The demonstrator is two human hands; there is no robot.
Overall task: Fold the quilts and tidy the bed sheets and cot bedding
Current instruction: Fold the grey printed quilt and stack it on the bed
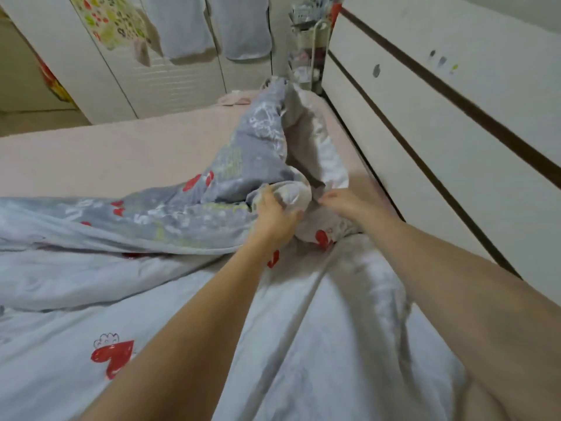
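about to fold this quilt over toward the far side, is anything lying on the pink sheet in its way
Mostly not: both hands, left hand and right hand, already grip the quilt. The pink sheet is bare except a small pink item at its far edge.

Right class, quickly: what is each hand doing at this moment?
Left hand: fingers curled round a bunched fold of the quilt, holding it.
Right hand: on the quilt beside it; grip cannot be told.
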